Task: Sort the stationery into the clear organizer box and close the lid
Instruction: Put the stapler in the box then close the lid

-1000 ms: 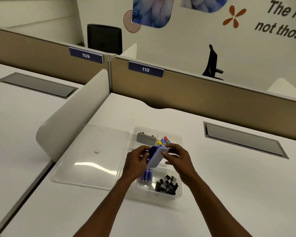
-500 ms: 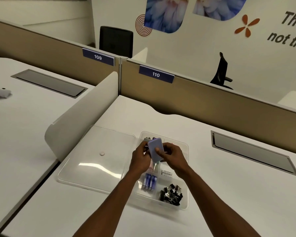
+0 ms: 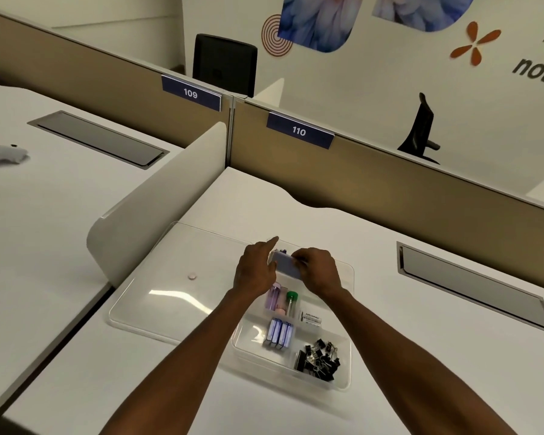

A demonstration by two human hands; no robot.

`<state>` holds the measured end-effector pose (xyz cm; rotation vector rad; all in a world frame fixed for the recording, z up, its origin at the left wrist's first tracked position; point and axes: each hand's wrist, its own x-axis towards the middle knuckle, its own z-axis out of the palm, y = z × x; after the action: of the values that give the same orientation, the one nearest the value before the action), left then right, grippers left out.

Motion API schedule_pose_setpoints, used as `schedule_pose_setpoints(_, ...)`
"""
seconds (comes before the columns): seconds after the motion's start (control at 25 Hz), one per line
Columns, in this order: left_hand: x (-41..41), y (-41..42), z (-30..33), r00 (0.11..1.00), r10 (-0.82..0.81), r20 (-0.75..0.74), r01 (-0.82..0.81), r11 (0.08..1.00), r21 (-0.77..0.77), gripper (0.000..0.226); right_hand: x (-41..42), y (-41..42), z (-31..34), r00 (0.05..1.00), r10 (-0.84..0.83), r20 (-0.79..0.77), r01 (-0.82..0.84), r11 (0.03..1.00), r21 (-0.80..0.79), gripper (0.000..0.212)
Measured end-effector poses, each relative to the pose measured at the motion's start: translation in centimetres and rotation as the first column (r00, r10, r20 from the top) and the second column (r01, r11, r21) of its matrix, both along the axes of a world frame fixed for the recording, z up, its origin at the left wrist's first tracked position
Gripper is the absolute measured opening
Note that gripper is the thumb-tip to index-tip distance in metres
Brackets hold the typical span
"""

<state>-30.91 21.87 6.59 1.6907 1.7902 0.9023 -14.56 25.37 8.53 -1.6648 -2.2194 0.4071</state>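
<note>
Hands did the work here, and I watched them from far away. My left hand (image 3: 255, 271) and my right hand (image 3: 318, 270) were both wrapped around a small pale purple flat case (image 3: 285, 267). The left hand held one end, with its first finger sticking out straight. The right hand curled over the other end. I think two hands were used so the case would stay level and go down in the right spot.

The case was held over the far part of the clear plastic organizer box (image 3: 343, 376), which sat on the white tabletop (image 3: 421, 356). I could not tell if the case was touching the box yet.

Other things were in their own little spaces already. A pile of black binder clips (image 3: 318, 359) lay in the near corner. A row of small purple boxes (image 3: 280, 333) stood beside them. A green-capped tube (image 3: 292, 301) and a pale purple bottle (image 3: 274, 296) lay further back, close to a small white packet (image 3: 311, 318). Keeping like things together seemed to be the plan.

The clear flat lid (image 3: 170, 287) lay open to the left of the box, out of the way, so the hands could reach in. It was not closed yet.
</note>
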Motion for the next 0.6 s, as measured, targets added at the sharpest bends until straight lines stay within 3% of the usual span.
schedule_pose_setpoints(0.16,-0.3,0.4,-1.2,0.992,0.039,-0.119,-0.039,0.999,-0.002,0.036,-1.0,-0.3,-1.4,0.996,0.039,0.075,-0.041,0.999,0.034,0.021)
schedule_pose_setpoints(0.36,-0.3,0.4,-2.4,0.987,0.048,-0.155,-0.056,0.997,-0.048,0.031,-1.4,-1.3,-2.9,0.998,0.034,0.048,-0.034,0.999,0.009,0.020)
schedule_pose_setpoints(0.6,-0.6,0.9,-2.3,0.967,-0.001,-0.254,0.003,1.000,0.010,0.020,-0.9,-2.0,-3.3,0.998,0.028,0.062,-0.031,0.998,0.052,0.021)
